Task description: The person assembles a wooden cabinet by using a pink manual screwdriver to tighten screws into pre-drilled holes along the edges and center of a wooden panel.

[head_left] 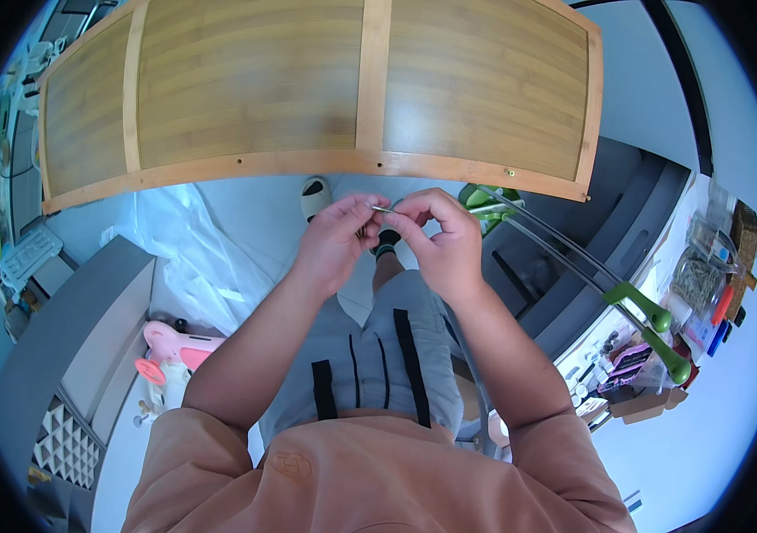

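Observation:
A small thin metal piece, like a screw or pin, is pinched between my two hands in front of the wooden panel's near edge. My left hand grips its left end, with the fingers curled; small golden bits show between them, too hidden to name. My right hand holds the other end between thumb and forefinger. Just beyond the hands lies a wooden panel with a pale frame. Its near rail has small dark holes, and a brass-coloured fitting sits toward the right end.
White plastic sheeting lies on the floor at left, near a pink toy-like object. At right, two metal rods with green ends cross a dark grey drawer unit. Loose supplies crowd the white surface beyond.

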Tool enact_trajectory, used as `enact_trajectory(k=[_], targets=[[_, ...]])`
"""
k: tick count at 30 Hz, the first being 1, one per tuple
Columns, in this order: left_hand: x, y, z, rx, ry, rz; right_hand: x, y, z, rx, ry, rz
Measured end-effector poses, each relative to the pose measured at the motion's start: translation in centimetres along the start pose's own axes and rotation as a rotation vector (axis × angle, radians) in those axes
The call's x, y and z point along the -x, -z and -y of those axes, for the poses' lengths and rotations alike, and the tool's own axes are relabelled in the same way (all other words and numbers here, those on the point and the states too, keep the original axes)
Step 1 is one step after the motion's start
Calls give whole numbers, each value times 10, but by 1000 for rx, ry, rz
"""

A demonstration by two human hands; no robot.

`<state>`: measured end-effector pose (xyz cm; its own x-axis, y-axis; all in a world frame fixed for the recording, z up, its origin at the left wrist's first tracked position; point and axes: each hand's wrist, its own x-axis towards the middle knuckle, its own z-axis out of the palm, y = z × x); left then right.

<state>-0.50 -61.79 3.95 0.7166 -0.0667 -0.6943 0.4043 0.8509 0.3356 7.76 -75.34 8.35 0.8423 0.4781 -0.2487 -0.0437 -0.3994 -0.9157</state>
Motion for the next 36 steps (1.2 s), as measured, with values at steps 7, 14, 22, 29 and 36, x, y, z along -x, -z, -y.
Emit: enact_trajectory(k=[7,14,22,29,36], targets=[[4,-6,-5,41,-34,11,-7,-8,0,117,179,-34],[3,-8,2,-19,-145,-3,-7,0,3,146,20,76],[-4,-2,-1,-100,-1,133,-4,6,-1,229,30,86],[-8,-1,-7,-6,111,91,-10,10,-16,261,485,97],[-12,-2,-4,91,61,20,-18,10,-16,28,242,152]])
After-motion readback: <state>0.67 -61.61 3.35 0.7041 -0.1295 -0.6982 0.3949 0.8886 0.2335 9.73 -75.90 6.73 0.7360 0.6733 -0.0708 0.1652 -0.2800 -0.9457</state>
